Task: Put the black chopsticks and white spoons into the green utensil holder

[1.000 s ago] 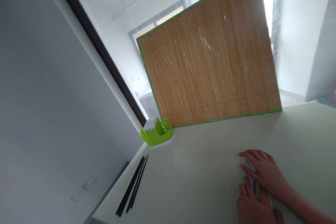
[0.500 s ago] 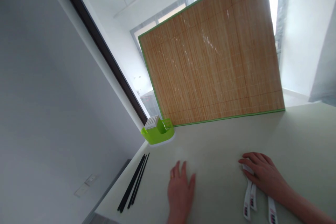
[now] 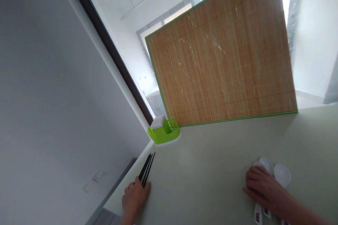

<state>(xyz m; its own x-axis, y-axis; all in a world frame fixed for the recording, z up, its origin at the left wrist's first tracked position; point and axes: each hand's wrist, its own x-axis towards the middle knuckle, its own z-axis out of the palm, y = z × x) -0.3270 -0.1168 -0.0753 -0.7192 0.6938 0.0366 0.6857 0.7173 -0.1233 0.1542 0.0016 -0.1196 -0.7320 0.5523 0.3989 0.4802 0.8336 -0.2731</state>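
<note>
On the left side of the table, my left hand (image 3: 135,197) lies over the lower part of several black chopsticks (image 3: 148,168), its fingers closed round them; their thin ends stick out beyond it. My right hand (image 3: 264,186) rests on the handles of several white spoons (image 3: 282,175) at the right, fingers bent together over them. The spoon bowls show above the hand and the printed handle ends below it. At the table's far left corner stands a green and white utensil holder (image 3: 163,135) with a slotted white part.
A bamboo mat (image 3: 224,56) with green edging stands upright against the glass along the back of the pale table (image 3: 206,161). A grey wall (image 3: 52,95) with a socket (image 3: 91,184) is on the left.
My left hand has moved left from the middle of the table onto the chopsticks. My right hand has slid down from the spoon bowls to the handles. The view has shifted slightly.
</note>
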